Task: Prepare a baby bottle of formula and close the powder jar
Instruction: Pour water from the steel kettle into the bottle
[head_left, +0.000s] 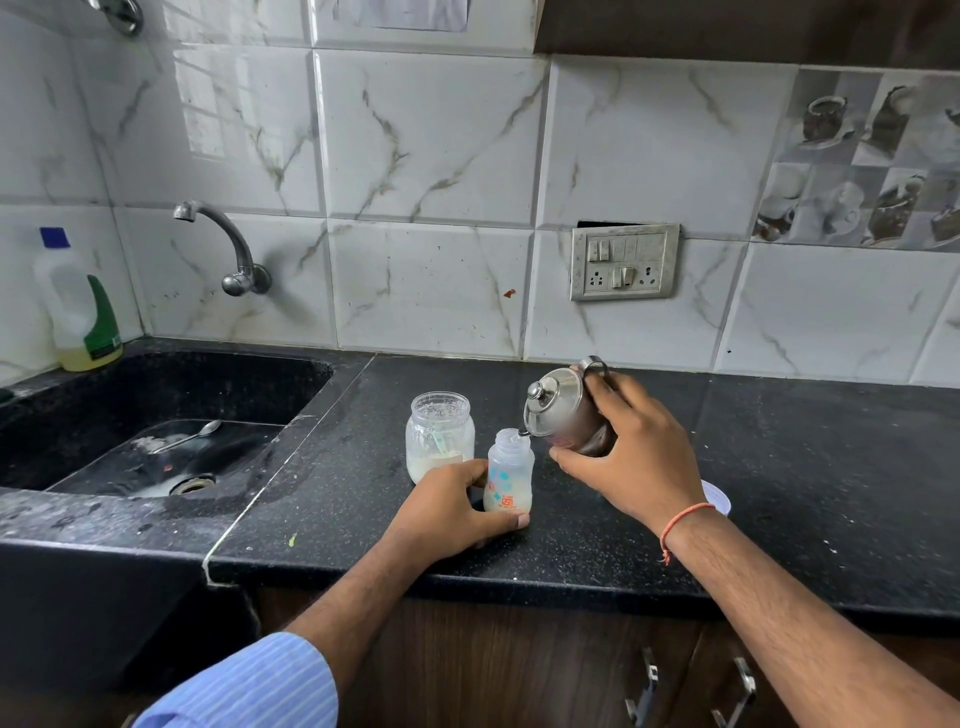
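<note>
Two hands busy, left hand (447, 506) gripping baby bottle (509, 475), right hand (631, 449) clasping tilted steel kettle (558, 408)

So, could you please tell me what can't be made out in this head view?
- White lid on the counter: mostly hidden behind the right wrist.
- Kettle body: largely covered by the right hand.
- Bottle base: wrapped by the left hand.
- Bottle print: too small to read.
- Water stream at the spout: too fine to see.
</note>
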